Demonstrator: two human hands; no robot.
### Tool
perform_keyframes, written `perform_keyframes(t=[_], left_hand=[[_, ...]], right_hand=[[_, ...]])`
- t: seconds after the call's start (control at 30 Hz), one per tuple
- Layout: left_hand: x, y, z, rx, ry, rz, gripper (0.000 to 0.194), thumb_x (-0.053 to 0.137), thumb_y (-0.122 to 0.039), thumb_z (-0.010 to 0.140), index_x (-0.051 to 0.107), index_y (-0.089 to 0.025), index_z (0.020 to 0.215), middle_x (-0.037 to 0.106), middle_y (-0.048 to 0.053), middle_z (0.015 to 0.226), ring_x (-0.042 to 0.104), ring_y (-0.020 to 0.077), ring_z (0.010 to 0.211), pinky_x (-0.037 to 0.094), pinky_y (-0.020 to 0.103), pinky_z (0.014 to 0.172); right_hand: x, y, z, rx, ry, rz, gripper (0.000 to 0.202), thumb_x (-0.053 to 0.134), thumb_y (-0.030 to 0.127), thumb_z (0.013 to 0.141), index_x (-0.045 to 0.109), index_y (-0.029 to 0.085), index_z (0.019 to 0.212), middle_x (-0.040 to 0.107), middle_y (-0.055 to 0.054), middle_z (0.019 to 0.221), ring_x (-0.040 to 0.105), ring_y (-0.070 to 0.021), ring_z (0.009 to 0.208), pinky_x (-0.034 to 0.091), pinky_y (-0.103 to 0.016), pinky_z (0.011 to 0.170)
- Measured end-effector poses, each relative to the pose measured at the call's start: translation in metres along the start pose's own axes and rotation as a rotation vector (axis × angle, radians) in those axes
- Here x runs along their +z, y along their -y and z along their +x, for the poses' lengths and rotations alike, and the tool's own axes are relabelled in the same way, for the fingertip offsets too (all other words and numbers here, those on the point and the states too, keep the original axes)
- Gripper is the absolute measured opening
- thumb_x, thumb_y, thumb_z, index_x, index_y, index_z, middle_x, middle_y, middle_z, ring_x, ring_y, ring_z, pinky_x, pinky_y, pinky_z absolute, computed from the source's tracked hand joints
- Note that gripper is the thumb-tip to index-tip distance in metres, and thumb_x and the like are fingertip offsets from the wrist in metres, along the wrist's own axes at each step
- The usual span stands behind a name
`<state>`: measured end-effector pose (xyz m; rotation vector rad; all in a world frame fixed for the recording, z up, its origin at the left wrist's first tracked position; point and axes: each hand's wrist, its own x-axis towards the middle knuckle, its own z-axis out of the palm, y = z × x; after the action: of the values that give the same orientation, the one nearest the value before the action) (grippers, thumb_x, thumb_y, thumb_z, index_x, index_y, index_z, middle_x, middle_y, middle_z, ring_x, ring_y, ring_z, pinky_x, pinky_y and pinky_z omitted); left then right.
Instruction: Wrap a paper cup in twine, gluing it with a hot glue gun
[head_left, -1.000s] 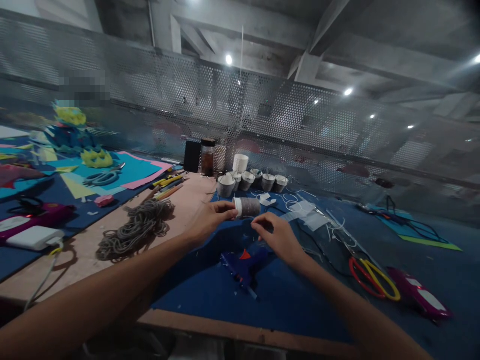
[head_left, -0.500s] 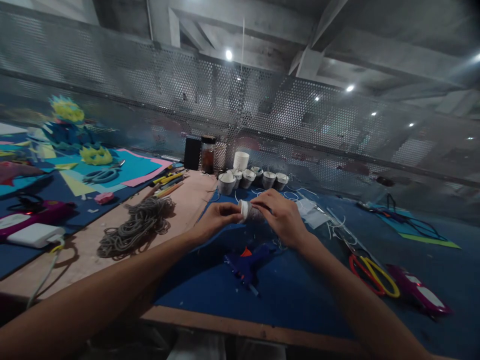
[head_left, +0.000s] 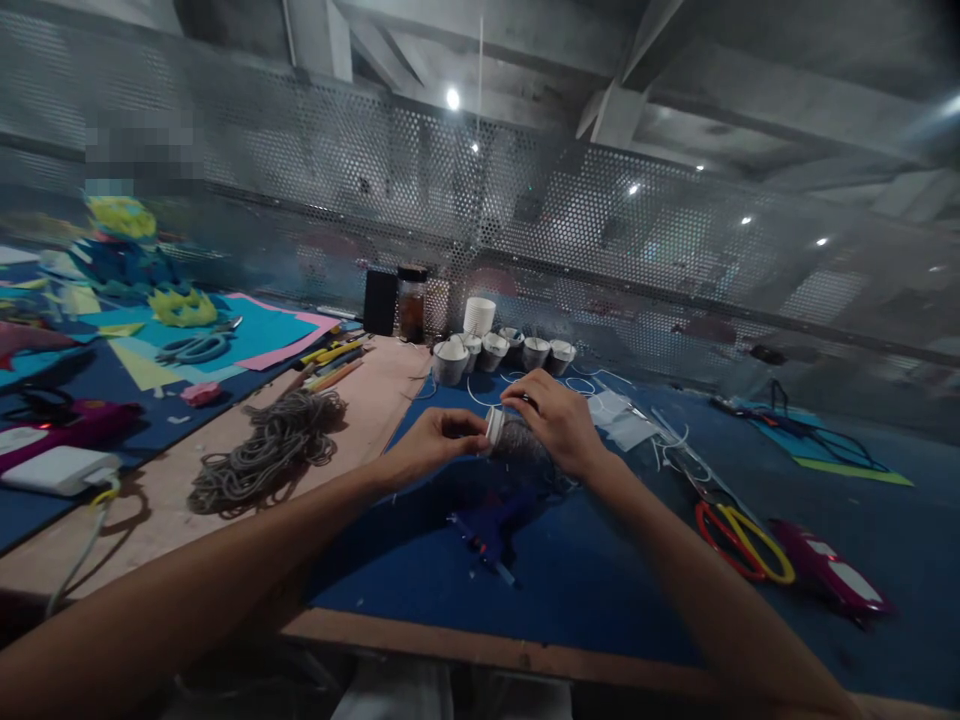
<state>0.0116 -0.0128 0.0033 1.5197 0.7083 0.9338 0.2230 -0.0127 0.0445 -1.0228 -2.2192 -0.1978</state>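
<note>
My left hand (head_left: 444, 438) pinches the white rim of a small paper cup (head_left: 513, 440), which lies tilted on its side above the blue mat. Grey yarn appears to cover the cup's body. At the cup's upper edge my right hand (head_left: 559, 420) is closed, thumb and fingertips pressed together; what they grip is too small to make out. Below the hands, a blue glue gun (head_left: 489, 530) rests on the mat. Behind them stand several grey-wrapped cups (head_left: 450, 362) and a stack of white cups (head_left: 479, 314).
To the left lies a heap of grey cord (head_left: 274, 450) beside pencils (head_left: 337, 365). Scissors with red and yellow handles (head_left: 739, 540) and a purple device (head_left: 829, 570) lie right. Blue-handled scissors (head_left: 196, 345) rest on coloured paper. A dark-lidded jar (head_left: 412, 305) stands at the back.
My right fingers have shifted from the cup's side up to its rim and pinch there. The cup has turned slightly and more of its wrapped side shows. The view has shifted a little.
</note>
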Motion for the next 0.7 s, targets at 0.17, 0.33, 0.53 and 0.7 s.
perform_keyframes(t=[0.17,0.33,0.53,0.7], left_hand=[[-0.001,0.001,0.0,0.008,0.005,0.009,0.018,0.076,-0.025,0.075,0.073,-0.013,0.087,0.071,0.005,0.083,0.062,0.015,0.078,0.046,0.028,0.077],[-0.003,0.001,0.0,0.004,0.015,-0.007,0.018,0.076,-0.026,0.075,0.073,-0.014,0.088,0.071,0.004,0.082,0.062,0.0145,0.078,0.046,0.028,0.077],[-0.003,-0.002,-0.001,0.014,0.047,0.033,0.016,0.075,-0.025,0.076,0.074,-0.014,0.088,0.071,0.004,0.085,0.062,0.0149,0.08,0.045,0.027,0.078],[-0.002,0.0,-0.002,0.03,0.098,0.07,0.018,0.074,-0.028,0.078,0.074,-0.014,0.089,0.071,0.005,0.087,0.062,0.0163,0.082,0.045,0.028,0.079]], right_hand=[[0.002,-0.011,-0.003,0.038,0.028,-0.026,0.012,0.057,0.028,0.096,0.067,0.022,0.097,0.067,-0.003,0.099,0.064,-0.0172,0.091,0.046,-0.027,0.078],[0.0,-0.017,-0.007,0.029,0.043,-0.042,0.01,0.058,0.028,0.096,0.066,0.021,0.096,0.067,-0.003,0.098,0.064,-0.0173,0.092,0.045,-0.027,0.077],[-0.005,-0.017,-0.009,0.032,0.011,-0.032,0.012,0.059,0.03,0.096,0.066,0.021,0.093,0.066,-0.003,0.094,0.063,-0.0173,0.087,0.044,-0.028,0.075],[-0.007,-0.008,-0.007,0.034,-0.026,0.063,0.016,0.06,0.035,0.095,0.067,0.021,0.092,0.066,-0.003,0.092,0.063,-0.0165,0.085,0.045,-0.027,0.075]])
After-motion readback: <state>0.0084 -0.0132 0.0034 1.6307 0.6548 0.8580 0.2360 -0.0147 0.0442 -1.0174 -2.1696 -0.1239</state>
